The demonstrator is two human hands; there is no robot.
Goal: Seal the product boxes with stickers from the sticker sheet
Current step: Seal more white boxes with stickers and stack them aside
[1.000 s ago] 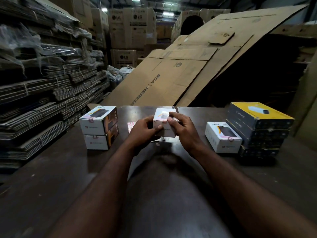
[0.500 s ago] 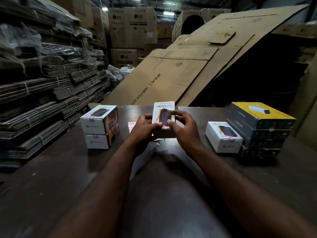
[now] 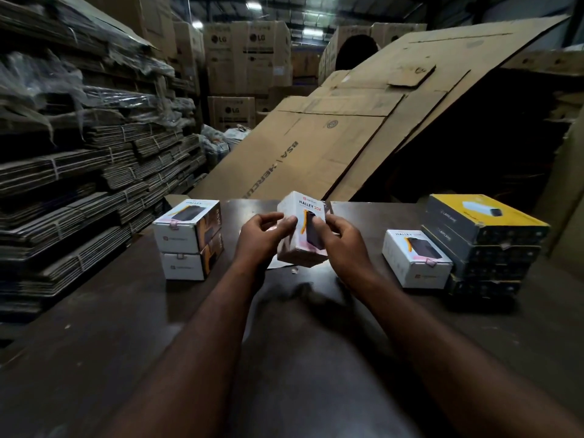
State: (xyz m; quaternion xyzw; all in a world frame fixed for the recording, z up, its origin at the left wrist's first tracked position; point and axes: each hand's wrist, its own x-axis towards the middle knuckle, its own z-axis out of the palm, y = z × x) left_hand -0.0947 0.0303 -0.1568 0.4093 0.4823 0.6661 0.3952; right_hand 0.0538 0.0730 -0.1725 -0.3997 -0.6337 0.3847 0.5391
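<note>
Both hands hold one white box (image 3: 302,230) above the table (image 3: 94,343), at its far middle, printed face tilted toward the camera. The left hand (image 3: 259,237) grips the left side, thumb on the front edge; the right hand (image 3: 343,240) is clamped on the right side, fingers across the printed face. Both grips are closed on the box.

Step in hand, by judgement: the box is being turned for inspection or to present a flap for sealing. Whether this box already carries a sticker cannot be told; its lower edge is pinkish but blurred.

A pale sheet edge (image 3: 275,263) shows under the hands, likely the sticker sheet; its contents are hidden.

Next move calls for one hand to steady the box, the other to peel a sticker and press it across a flap seam.

Left: a stack of two (image 3: 186,240) white boxes, each with a small pink tab at a flap. Right: a single box (image 3: 414,257), pink tab at its near corner, beside a dark stack (image 3: 483,241) topped in yellow.

Legible writing: "HALLEY 20K" on the held box; "HALLEY" on the single box; "LG" on rear cartons (image 3: 246,55); "BSA" on the leaning cardboard (image 3: 316,153). The dark stack's lettering is too small to read
</note>
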